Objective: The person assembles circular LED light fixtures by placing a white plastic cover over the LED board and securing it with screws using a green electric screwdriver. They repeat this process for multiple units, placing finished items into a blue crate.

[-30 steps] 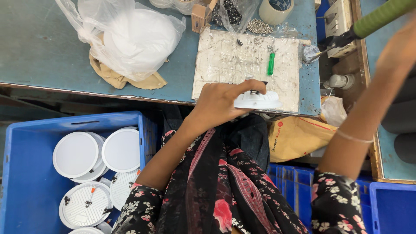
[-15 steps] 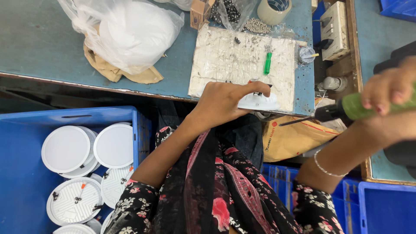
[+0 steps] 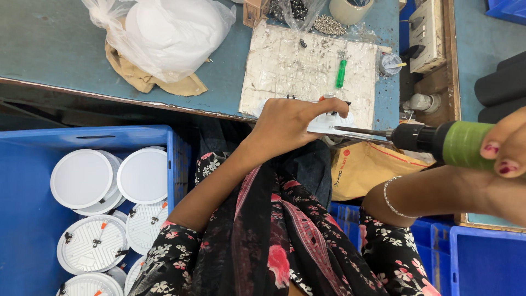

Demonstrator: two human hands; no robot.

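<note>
Item: white round lamp fitting (image 3: pixel 331 121), held at the near edge of the blue-green workbench (image 3: pixel 66 49), partly on a scuffed white work mat (image 3: pixel 296 66). Mostly hidden under the hand; only a pale rim shows.

Left hand (image 3: pixel 290 123): laid flat over the fitting, fingers pressed together and stretched to the right, clamping it down.

Right hand (image 3: pixel 507 148): at the right border, fingers curled round a powered screwdriver with a green body (image 3: pixel 463 143). Its thin bit (image 3: pixel 361 131) points left and meets the fitting just beside the left fingertips.

On the bench, far side: loose screws on the mat, a small green screwdriver (image 3: pixel 341 73), a clear bag of white parts (image 3: pixel 164 33) over brown paper, a tape roll (image 3: pixel 350 8), and a switch box (image 3: pixel 427 35) to the right.

Near left: blue crate (image 3: pixel 33 148) of stacked white round fittings (image 3: pixel 82 178), some face up, some showing ribbed backs with orange clips. Near right: brown envelope (image 3: pixel 367 167) and further blue crates.

Hazards, as judged: the bit sits close to the clamping fingers, so a slip off the screw head could catch them. The fitting overhangs the bench edge; a loosened press could let it spin or drop. Loose screws could roll off the mat.
</note>
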